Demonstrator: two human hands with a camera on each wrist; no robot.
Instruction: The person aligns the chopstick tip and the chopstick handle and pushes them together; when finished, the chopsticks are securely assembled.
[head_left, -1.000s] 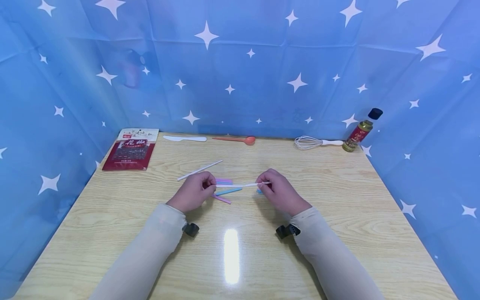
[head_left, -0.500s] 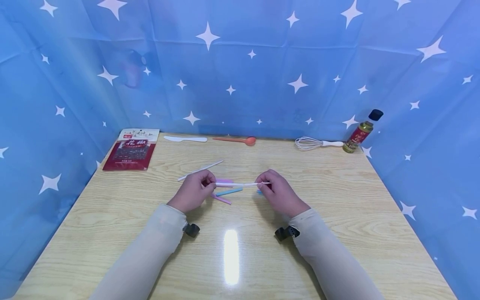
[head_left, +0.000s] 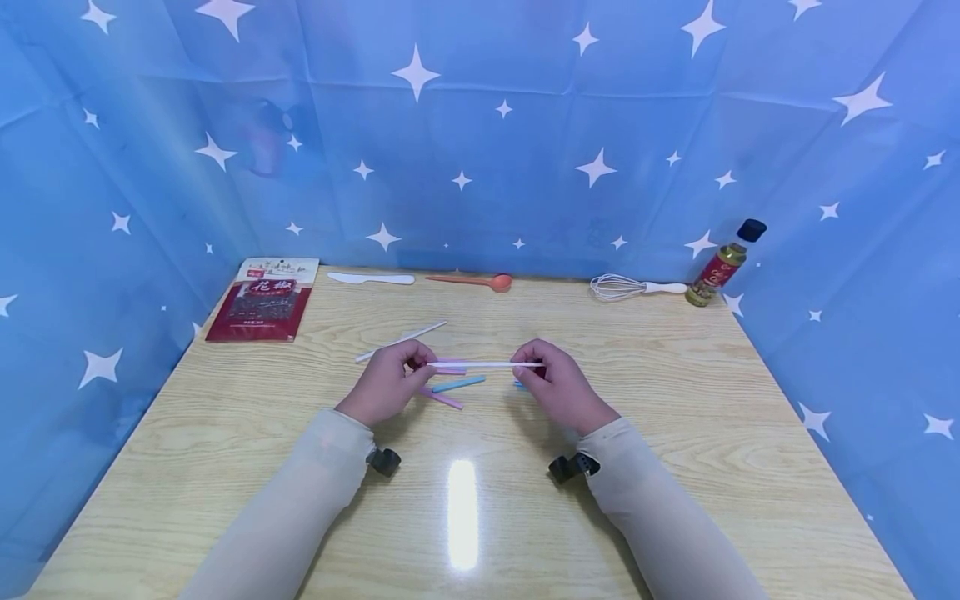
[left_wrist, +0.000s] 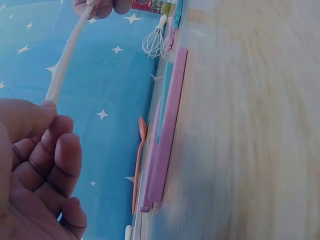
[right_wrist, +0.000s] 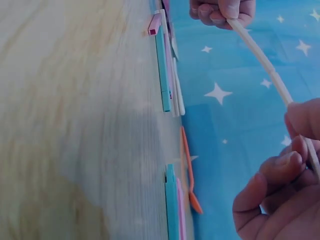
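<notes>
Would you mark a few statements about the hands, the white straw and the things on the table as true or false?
1. Both hands pinch the white straw by its ends. True: left hand, right hand.
2. The white straw lies flat on the table. False: it is held above the table.
3. A whisk lies near the bottle. True.
4. The red packet sits at the back right. False: it is at the back left.
5. Coloured straws lie on the table between the hands. True.
</notes>
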